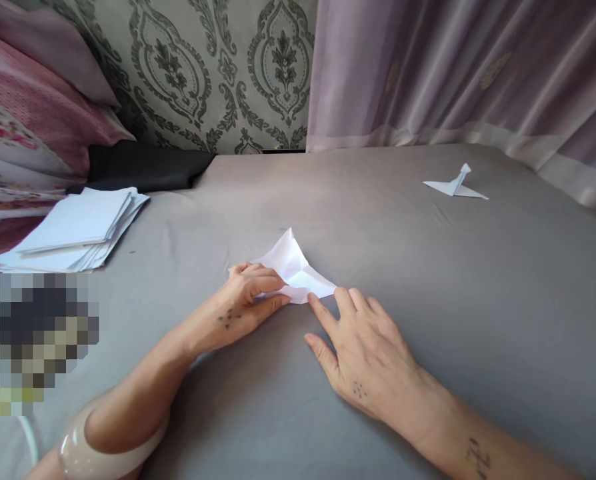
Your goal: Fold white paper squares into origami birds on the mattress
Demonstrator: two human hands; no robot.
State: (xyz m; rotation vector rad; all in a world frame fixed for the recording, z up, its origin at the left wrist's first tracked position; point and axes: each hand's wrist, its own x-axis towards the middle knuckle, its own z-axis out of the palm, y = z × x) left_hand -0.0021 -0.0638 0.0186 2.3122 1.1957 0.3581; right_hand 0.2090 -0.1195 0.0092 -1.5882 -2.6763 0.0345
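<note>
- One fold in hand, seemingly, on paper [292, 257] right of the stack [73, 223].
- Pinching it with left hand [243, 293]; touching it with right hand [371, 343], not gripping.
- Probably calls next for flattening a crease.

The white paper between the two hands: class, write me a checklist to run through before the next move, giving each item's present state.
1. Left hand on the white paper: ok.
2. Right hand touching the paper: ok, index fingertip at its near edge.
3. Paper lying fully flat: not ok, parts stand up from the grey cloth.
4. Paper stack apart from the hands: ok.
5. Creases on the underside: cannot tell, hidden.
</note>
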